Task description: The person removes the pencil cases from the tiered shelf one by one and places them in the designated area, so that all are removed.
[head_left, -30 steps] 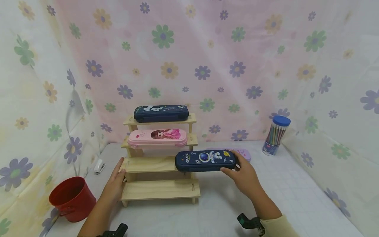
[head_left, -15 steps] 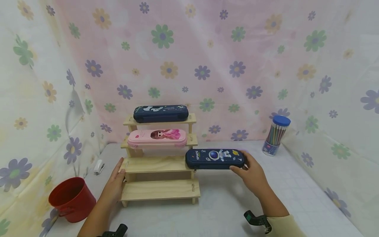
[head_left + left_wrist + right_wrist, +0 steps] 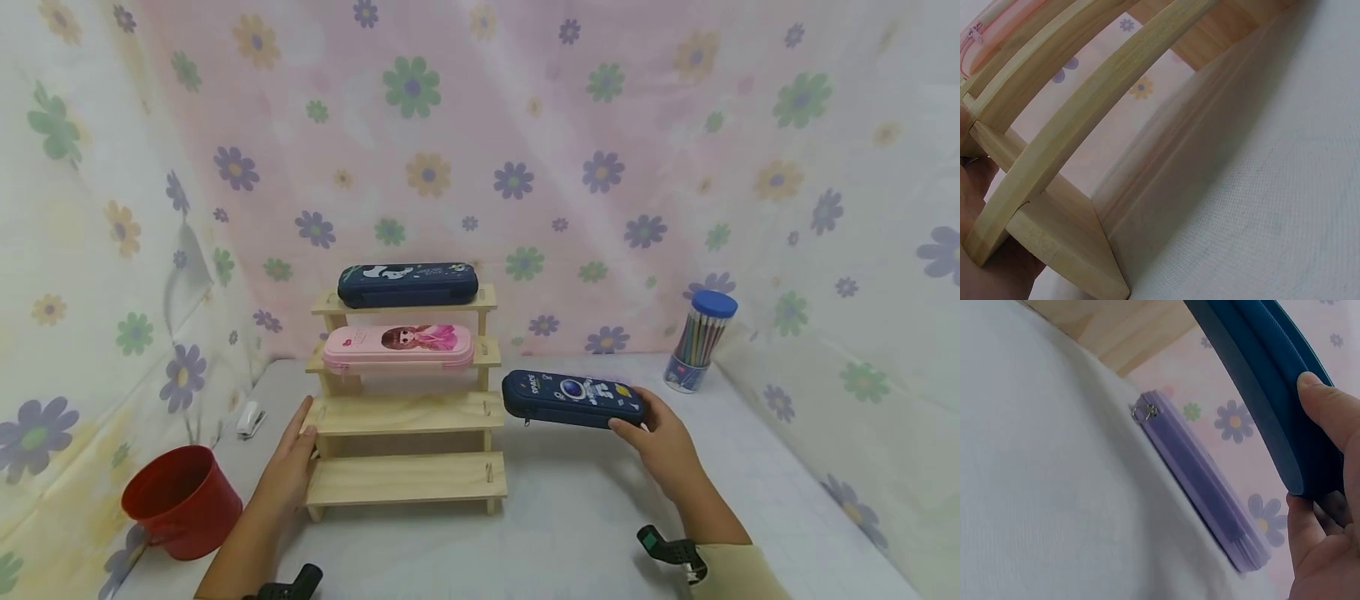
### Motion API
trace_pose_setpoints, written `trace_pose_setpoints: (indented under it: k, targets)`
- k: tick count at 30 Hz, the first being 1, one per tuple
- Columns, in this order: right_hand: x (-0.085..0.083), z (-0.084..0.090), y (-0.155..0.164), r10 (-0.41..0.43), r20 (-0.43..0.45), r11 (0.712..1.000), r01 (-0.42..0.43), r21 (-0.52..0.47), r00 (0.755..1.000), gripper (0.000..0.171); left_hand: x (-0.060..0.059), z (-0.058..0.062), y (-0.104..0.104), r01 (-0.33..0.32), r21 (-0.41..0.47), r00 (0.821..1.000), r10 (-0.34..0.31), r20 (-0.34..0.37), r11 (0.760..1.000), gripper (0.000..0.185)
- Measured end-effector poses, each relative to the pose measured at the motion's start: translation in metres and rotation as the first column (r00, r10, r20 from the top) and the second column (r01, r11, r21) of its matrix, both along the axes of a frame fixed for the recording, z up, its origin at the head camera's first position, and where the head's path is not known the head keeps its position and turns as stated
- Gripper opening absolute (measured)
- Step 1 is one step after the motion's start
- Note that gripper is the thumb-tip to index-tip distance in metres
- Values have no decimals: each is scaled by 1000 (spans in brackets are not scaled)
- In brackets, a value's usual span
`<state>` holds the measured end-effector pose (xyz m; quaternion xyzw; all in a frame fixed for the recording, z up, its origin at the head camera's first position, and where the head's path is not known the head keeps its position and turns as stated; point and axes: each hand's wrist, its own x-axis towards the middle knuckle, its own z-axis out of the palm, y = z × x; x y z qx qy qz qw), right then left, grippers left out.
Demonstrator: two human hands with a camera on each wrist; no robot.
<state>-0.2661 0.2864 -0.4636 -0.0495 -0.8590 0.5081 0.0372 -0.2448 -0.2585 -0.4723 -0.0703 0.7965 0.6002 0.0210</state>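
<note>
My right hand [image 3: 670,446] grips the right end of a dark navy pencil case [image 3: 573,398] with a space print, thumb at its front face. The case is held above the table, right of a wooden tiered stand [image 3: 405,479], slightly tilted. In the right wrist view, a lilac pencil case [image 3: 1194,472] with a zip pull lies on the table beyond it; the head view mostly hides that one. My left hand [image 3: 283,473] rests along the stand's left side, fingers fairly straight, fingertips at the third tier's end. A pink pencil case [image 3: 397,347] and a navy panda case [image 3: 408,285] occupy the two upper tiers.
A red bucket [image 3: 182,502] stands at the left, with a small white stapler-like object [image 3: 251,420] behind it. Toward the back right is a blue-lidded tub of pencils [image 3: 701,340]. Flowered cloth [image 3: 517,125] surrounds the white table [image 3: 570,533].
My right hand has drawn the space pencil case rightward off the third tier, and its right end has dipped. The left hand has stayed at the stand's side.
</note>
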Motion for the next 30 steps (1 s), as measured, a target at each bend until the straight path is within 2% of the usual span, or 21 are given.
trace_pose_setpoints:
  k: [15,21,30]
  targets:
    - [-16,-30,36,17,124,995,-29,94,992,119,0,2,2,-4,31,1000,4,-15,1000,55]
    - [-17,-34,42,18,141,998,-26,59,990,116,0,2,3,1,32,1000,-1,-15,999,55]
    - [-16,-35,40,33,153,994,-49,102,988,114,0,2,2,-5,14,1000,5,-2,1000,55]
